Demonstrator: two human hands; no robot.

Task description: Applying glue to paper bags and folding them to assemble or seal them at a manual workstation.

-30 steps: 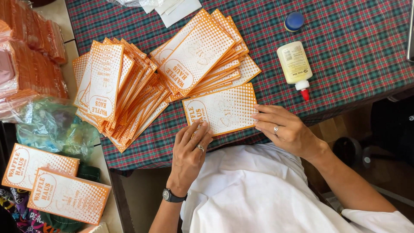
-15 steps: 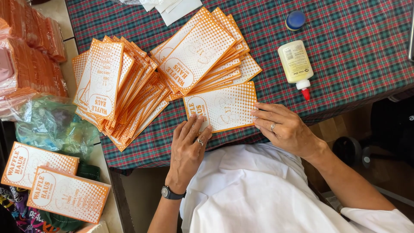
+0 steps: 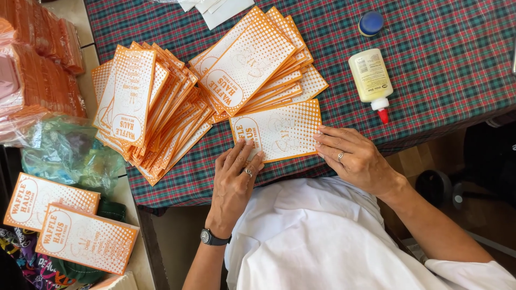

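Note:
An orange-and-white paper sleeve (image 3: 279, 129) lies flat near the front edge of the plaid-covered table (image 3: 441, 80). My left hand (image 3: 236, 177), with a ring and a wristwatch, presses its fingertips on the sleeve's lower left corner. Fingers of my right hand (image 3: 352, 156), also ringed, rest against the sleeve's right edge. Both hands lie flat with fingers spread and grip nothing. Just beyond the sleeve sits a fanned stack of the same sleeves (image 3: 252, 59).
A second, larger fan of sleeves (image 3: 145, 102) covers the table's left side. A glue bottle (image 3: 371, 78) with a red tip lies at right, a blue cap (image 3: 371, 22) beyond it. Wrapped orange bundles (image 3: 37, 70), a plastic bag (image 3: 64, 150) and two more sleeves (image 3: 64, 220) sit left.
My left hand has slid up slightly onto the sleeve's lower left corner. The right hand stays at the sleeve's right edge.

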